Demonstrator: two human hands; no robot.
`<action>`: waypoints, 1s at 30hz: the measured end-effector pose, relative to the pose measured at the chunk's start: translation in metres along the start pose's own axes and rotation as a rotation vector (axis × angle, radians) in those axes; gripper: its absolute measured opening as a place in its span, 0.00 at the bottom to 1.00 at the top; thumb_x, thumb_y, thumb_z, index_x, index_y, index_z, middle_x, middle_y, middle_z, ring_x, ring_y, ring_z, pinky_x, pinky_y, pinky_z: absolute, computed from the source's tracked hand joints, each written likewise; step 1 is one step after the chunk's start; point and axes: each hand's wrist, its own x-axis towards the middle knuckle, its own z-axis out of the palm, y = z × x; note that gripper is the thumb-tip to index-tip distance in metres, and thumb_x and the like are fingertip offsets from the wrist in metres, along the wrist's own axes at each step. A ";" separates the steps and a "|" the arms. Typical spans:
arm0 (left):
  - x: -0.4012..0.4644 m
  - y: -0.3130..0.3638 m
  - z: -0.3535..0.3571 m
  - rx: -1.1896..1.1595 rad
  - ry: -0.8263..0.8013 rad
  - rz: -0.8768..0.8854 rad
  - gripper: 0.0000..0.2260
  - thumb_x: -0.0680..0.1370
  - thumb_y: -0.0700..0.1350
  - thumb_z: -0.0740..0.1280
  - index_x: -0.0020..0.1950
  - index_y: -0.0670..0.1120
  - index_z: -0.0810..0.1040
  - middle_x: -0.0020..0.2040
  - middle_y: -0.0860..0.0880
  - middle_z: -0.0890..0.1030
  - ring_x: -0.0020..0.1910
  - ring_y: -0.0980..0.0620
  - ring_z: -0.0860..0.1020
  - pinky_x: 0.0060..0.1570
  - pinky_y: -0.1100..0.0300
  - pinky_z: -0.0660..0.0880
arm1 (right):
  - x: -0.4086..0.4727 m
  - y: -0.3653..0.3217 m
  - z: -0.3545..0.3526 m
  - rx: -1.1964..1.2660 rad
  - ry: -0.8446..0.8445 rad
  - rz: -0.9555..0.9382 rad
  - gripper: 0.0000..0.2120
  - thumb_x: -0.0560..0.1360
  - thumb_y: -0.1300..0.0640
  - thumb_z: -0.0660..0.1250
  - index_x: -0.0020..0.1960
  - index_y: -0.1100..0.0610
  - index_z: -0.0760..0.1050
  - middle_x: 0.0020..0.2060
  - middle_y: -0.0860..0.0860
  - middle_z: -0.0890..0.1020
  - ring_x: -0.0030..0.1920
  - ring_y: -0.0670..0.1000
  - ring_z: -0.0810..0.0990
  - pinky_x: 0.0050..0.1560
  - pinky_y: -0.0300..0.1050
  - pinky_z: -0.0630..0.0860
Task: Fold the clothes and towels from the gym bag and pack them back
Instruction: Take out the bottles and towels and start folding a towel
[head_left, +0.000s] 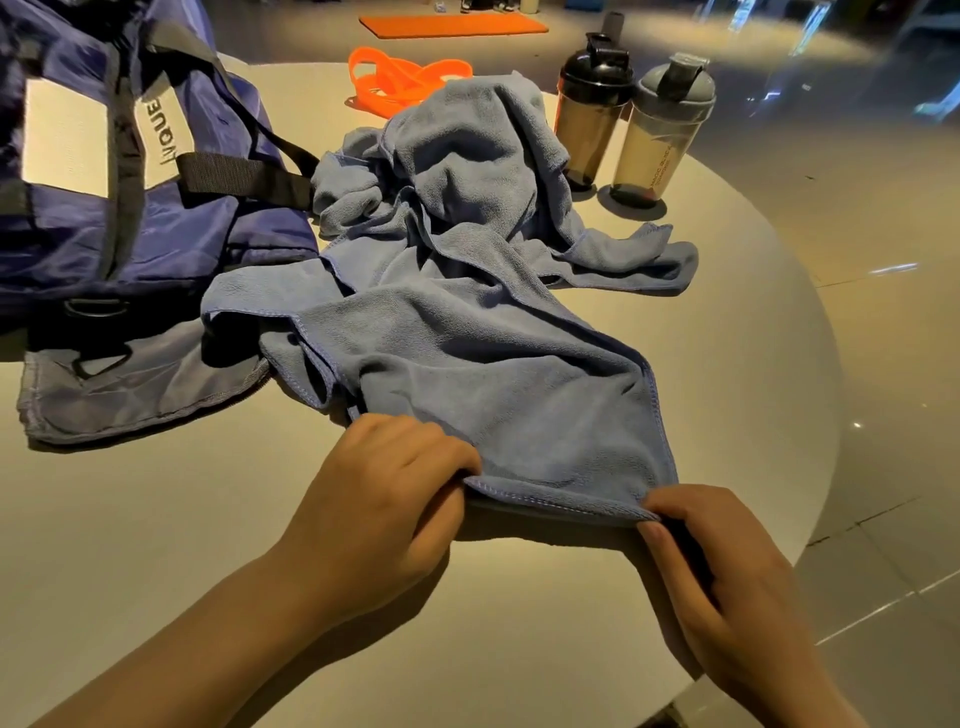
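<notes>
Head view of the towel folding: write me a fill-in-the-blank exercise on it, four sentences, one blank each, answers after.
1. The left hand and right hand both pinch the near hem of the blue ____.
2. The gym bag lies on the table to the ____ of the towel.
3. Beyond the towel stand ____ shaker bottles.
4. The bands at the far edge are ____ in colour.

Answers: towel; left; two; orange
</notes>
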 end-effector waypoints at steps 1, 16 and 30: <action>0.000 0.001 0.000 -0.004 0.006 0.014 0.06 0.75 0.45 0.62 0.46 0.47 0.78 0.39 0.52 0.78 0.38 0.50 0.73 0.42 0.56 0.68 | 0.000 -0.002 -0.001 -0.027 -0.004 -0.024 0.13 0.80 0.42 0.53 0.50 0.47 0.72 0.44 0.39 0.75 0.43 0.44 0.73 0.48 0.37 0.67; -0.001 -0.010 -0.012 0.149 0.106 0.203 0.07 0.75 0.44 0.65 0.52 0.47 0.74 0.45 0.47 0.82 0.44 0.47 0.76 0.48 0.49 0.74 | -0.002 -0.030 0.012 -0.213 0.140 -0.355 0.11 0.76 0.57 0.63 0.51 0.58 0.83 0.39 0.52 0.83 0.37 0.53 0.77 0.43 0.45 0.71; -0.004 -0.034 -0.047 0.247 0.137 -0.198 0.13 0.76 0.47 0.60 0.51 0.46 0.83 0.46 0.49 0.83 0.44 0.50 0.78 0.42 0.59 0.71 | -0.013 -0.016 -0.019 0.214 0.053 0.225 0.10 0.77 0.51 0.65 0.50 0.34 0.76 0.46 0.33 0.80 0.47 0.37 0.78 0.44 0.27 0.73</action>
